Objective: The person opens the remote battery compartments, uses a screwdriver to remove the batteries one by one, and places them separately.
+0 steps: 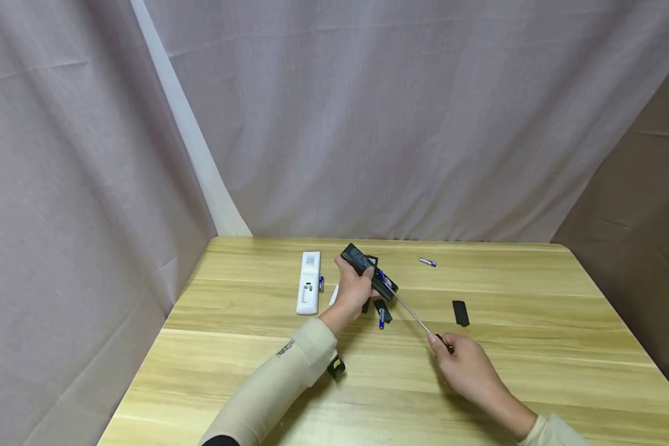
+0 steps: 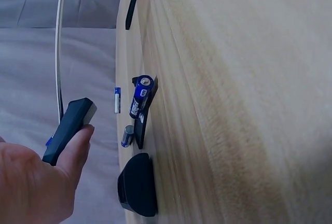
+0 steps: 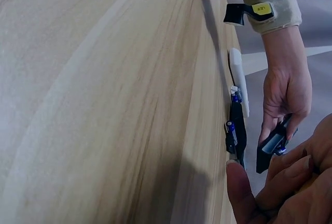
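Note:
My left hand (image 1: 352,292) grips a black remote control (image 1: 355,257) above the table, its back turned up and its battery compartment uncovered. A blue and silver battery (image 1: 386,280) shows in that compartment. From the right, my right hand (image 1: 468,367) holds a screwdriver by its dark handle, the thin metal shaft (image 1: 414,316) reaching to the battery. Whether the tip touches it I cannot tell. In the left wrist view the shaft (image 2: 58,53) rises from behind the remote (image 2: 70,128). My right fingers (image 3: 298,167) hide the handle in the right wrist view.
On the wooden table (image 1: 228,347) a white remote (image 1: 309,291) lies at left, a battery (image 1: 321,284) beside it. Another black remote (image 2: 139,185) lies partly under my left hand. A battery (image 1: 381,319) rests at a black cover (image 1: 388,310). Farther right are another battery (image 1: 427,262) and cover (image 1: 460,313).

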Demonstrator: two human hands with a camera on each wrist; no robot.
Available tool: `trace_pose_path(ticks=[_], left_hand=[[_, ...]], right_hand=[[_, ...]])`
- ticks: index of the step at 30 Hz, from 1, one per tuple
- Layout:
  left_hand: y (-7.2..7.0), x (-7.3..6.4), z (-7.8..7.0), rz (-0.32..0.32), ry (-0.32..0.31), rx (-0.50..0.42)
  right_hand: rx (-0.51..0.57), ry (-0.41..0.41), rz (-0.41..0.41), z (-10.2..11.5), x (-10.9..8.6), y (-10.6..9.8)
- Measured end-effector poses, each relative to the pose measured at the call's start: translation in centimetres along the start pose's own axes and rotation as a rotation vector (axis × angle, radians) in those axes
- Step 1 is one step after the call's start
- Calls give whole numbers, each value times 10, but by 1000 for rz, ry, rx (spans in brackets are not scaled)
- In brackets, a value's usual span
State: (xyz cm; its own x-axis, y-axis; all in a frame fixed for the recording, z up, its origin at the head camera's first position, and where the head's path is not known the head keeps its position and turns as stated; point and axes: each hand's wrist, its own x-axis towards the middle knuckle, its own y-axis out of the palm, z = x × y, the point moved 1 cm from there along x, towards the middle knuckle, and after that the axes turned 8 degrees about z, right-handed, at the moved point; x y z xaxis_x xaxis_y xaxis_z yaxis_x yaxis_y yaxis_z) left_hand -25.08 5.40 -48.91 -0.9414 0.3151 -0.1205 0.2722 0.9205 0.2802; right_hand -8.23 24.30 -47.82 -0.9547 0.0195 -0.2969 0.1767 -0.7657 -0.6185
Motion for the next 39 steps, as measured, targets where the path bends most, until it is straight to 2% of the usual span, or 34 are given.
trace_pose_path(ticks=[7, 17, 25, 39], left_hand=[[-1, 3, -1, -16, 14, 13], [-4, 2, 0, -5, -2, 101], [-4, 2, 0, 18, 0, 116], [-9, 2, -2, 9, -3, 120]], right_hand=[[-12, -4, -21, 1, 1, 1], [-30, 16, -21, 3, 1, 4], [-48, 18, -37, 1, 1, 4], [-50, 8, -43, 2, 2, 3]])
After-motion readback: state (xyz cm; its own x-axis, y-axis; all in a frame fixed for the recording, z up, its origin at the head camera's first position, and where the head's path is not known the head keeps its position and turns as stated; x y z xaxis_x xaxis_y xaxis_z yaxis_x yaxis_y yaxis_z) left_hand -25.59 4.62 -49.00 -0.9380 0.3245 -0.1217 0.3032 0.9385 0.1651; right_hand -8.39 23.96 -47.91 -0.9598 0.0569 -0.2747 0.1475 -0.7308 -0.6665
